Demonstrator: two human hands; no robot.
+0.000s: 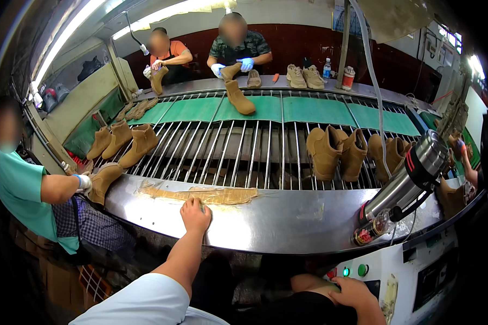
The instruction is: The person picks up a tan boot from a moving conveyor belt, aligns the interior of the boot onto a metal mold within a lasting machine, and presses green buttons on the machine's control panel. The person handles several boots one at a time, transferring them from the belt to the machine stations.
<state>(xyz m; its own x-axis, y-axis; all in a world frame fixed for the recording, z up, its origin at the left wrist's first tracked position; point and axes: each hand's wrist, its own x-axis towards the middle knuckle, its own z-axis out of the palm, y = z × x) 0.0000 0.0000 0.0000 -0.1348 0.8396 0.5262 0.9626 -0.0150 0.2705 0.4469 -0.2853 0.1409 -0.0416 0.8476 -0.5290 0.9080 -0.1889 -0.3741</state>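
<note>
My left hand (195, 215) rests on the near metal ledge (287, 216), its fingers curled closed. A small greenish bit shows by the fingers, too little to name. Just beyond it, brown tape (222, 195) with torn, wrinkled edges is stuck along the ledge. Low on the right, my right hand (354, 292) lies by my bent knee, fingers bent in. Something dark and small shows under them; its kind is unclear. Tan ankle boots stand on the roller conveyor: several at the right (324, 153), several at the left (139, 145), and one boot (238, 98) on the green belt.
A steel flask (409, 168) and a plastic bottle (375, 227) stand on the ledge's right end. Below is a white machine panel with a lit green button (346, 271). Two people work across the conveyor; a person at left handles a boot (104, 181). Tan shoes (305, 77) sit opposite.
</note>
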